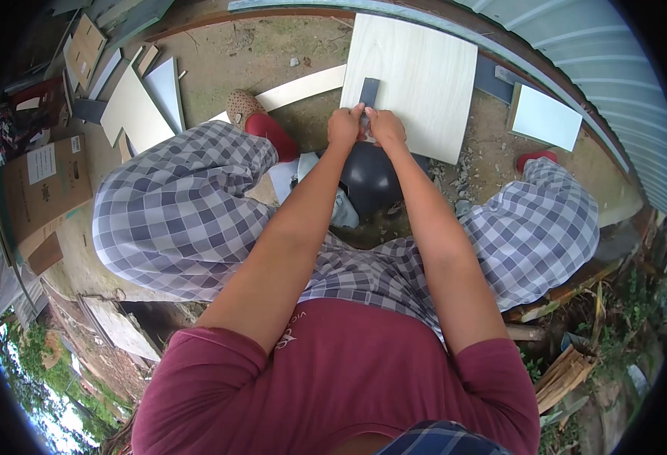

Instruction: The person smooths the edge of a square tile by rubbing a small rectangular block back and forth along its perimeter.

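Observation:
A flat dark grey strip [371, 91] lies over the pale wood-grain board [432, 76], pointing away from me. At its near end, my left hand [344, 127] and my right hand [387, 127] come together with fingers closed. Both thumbs and fingertips pinch around that end. A small pale bit shows between the hands, too small to name. Just below them is a rounded, shiny black object [371, 178] between my legs, partly covered by my forearms. Beside it, a light grey-blue crumpled item [344, 211] is half hidden behind my left forearm.
Cut board pieces [140, 106] and a cardboard box [45, 186] stand to the left. A long pale strip [303, 87] runs across the ground. On the right are a small white-faced panel [546, 117], gravel [462, 182] and a corrugated metal sheet [576, 53].

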`<move>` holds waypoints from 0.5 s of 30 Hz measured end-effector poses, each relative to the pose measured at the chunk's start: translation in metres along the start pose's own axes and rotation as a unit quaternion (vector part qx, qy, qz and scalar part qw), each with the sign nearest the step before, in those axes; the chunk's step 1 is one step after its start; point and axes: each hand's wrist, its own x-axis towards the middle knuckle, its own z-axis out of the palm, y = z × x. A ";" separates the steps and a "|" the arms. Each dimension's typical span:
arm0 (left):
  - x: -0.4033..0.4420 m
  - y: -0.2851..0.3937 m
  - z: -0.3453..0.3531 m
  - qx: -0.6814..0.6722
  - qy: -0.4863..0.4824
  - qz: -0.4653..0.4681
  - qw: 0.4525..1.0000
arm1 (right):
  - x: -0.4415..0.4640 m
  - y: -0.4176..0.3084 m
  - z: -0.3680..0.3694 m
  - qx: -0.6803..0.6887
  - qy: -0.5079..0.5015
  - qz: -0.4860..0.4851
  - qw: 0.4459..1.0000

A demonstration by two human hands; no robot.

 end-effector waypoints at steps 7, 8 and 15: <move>0.020 0.033 -0.005 -0.007 0.000 0.009 1.000 | 0.014 -0.033 -0.028 0.027 -0.018 0.044 0.998; 0.023 0.040 -0.006 -0.003 0.005 0.008 1.000 | 0.017 -0.038 -0.032 0.028 -0.013 0.045 0.999; 0.056 0.079 -0.010 -0.011 0.009 0.006 1.000 | 0.047 -0.072 -0.054 0.029 0.012 0.058 0.998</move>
